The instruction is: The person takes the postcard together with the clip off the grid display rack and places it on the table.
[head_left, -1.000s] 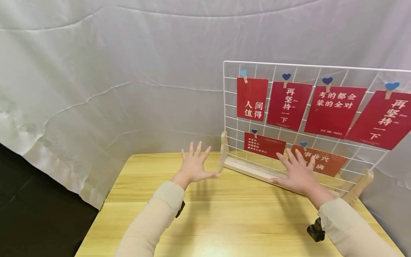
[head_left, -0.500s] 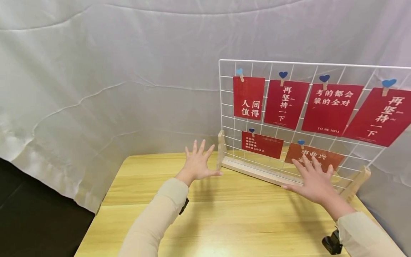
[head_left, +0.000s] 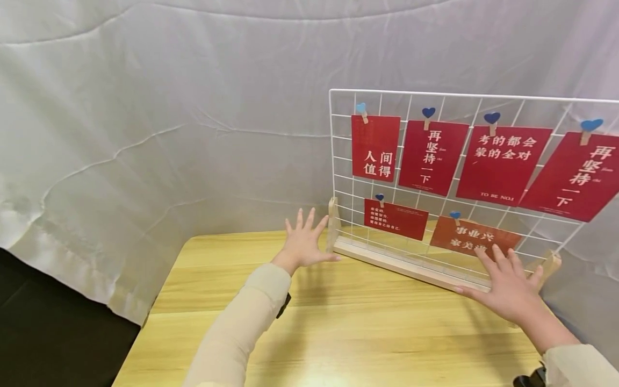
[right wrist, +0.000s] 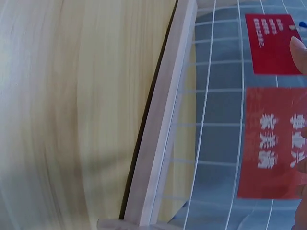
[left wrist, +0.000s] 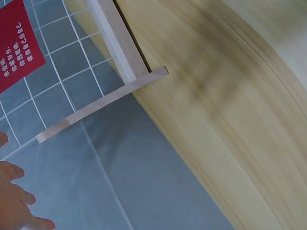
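Note:
My left hand point(head_left: 303, 244) hovers over the table with its fingers spread, near the left wooden foot point(head_left: 333, 224) of a white wire grid rack point(head_left: 333, 145). My right hand point(head_left: 512, 285) is likewise spread, in front of the rack's lower right part, and hides a corner of the orange-red card point(head_left: 450, 236). Neither hand holds anything. Red cards hang on the grid from heart-topped wooden clips, among them a small lower card point(head_left: 411, 219) and an upper left card point(head_left: 375, 137). In the left wrist view, fingertips point(left wrist: 14, 170) show at the left edge.
The rack's wooden base bar point(head_left: 387, 259) stands along the back right of the wooden table point(head_left: 217, 301). Behind hangs a grey cloth point(head_left: 217, 134). A dark area point(head_left: 53, 322) lies beyond the table's left edge.
My right hand has moved to the right and a little down, away from the small lower card, so more of the orange-red card shows. The left hand has shifted slightly right.

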A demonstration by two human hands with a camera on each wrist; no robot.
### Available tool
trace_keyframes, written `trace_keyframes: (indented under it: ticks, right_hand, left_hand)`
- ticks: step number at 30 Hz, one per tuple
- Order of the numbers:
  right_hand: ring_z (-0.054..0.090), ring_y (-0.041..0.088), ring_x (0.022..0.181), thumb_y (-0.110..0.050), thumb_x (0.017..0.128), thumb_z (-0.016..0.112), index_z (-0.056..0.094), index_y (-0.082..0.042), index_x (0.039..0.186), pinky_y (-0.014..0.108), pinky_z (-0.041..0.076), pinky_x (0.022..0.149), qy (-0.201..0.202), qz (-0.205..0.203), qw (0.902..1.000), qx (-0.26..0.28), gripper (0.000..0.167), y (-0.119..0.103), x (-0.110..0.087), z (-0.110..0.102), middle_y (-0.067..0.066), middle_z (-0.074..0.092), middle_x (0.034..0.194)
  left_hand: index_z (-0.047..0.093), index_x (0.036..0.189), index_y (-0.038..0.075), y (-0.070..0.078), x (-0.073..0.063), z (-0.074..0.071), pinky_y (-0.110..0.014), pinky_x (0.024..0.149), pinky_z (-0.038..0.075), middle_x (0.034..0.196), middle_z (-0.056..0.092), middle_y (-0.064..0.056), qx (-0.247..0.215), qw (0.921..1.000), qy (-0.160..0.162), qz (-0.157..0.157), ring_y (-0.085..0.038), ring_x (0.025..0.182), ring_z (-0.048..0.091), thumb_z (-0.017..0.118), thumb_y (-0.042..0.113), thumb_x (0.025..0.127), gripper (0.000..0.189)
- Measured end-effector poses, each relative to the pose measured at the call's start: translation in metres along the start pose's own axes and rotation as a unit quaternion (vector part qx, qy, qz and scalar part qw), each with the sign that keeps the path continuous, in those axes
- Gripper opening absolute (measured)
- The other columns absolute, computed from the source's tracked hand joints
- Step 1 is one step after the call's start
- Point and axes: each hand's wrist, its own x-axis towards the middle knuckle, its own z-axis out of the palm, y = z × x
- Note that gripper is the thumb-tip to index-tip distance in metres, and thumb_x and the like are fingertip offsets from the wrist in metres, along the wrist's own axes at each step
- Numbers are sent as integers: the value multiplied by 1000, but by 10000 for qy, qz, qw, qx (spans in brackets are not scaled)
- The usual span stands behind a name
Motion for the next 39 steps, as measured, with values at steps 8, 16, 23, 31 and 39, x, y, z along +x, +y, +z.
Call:
trace_keyframes:
  ticks: [8, 16, 23, 31, 39]
  right_hand:
    - [-13, 47, 120, -58, 72, 55, 11, -7, 138, 60, -28, 74, 53, 276, 9996, 69, 95, 17, -9, -3, 32, 5, 135]
    - [-20, 45, 118, -58, 72, 55, 7, -7, 138, 64, -26, 73, 85, 614, 9981, 2, 96, 31, -13, -5, 33, 1, 135]
    - [-23, 41, 120, -55, 73, 56, 10, -5, 137, 63, -27, 71, 235, 749, 9969, 82, 94, 39, -17, -11, 32, -6, 135]
    - [-21, 45, 118, -55, 73, 55, 4, 0, 136, 67, -24, 71, 294, 1081, 9936, 112, 98, 50, -19, -11, 31, -14, 133]
    - [-20, 49, 116, -54, 75, 54, 3, 2, 135, 70, -20, 69, 367, 1490, 9877, 297, 97, 65, -17, -9, 35, -13, 131]
  left_hand:
    - [11, 139, 24, 5, 11, 4, -65, 90, 2, 143, 2, -14, -102, 9999, -25, 46, -42, 124, -5, 42, 78, 62, 99]
    - [7, 139, 26, 7, 24, 7, -64, 90, 1, 143, -3, -13, -165, 9998, -133, -53, -41, 124, -6, 41, 79, 61, 100]
    - [10, 139, 24, 6, 35, 7, -63, 91, 0, 142, -4, -13, -380, 9987, -250, -250, -41, 124, -5, 42, 78, 61, 100]
    - [8, 140, 24, 6, 45, 12, -61, 93, 2, 143, -3, -13, -548, 9966, -434, -446, -41, 124, -4, 41, 77, 63, 99]
    - [2, 139, 25, 10, 59, 18, -57, 96, 5, 143, -3, -12, -881, 9935, -412, -585, -39, 126, 1, 44, 76, 63, 101]
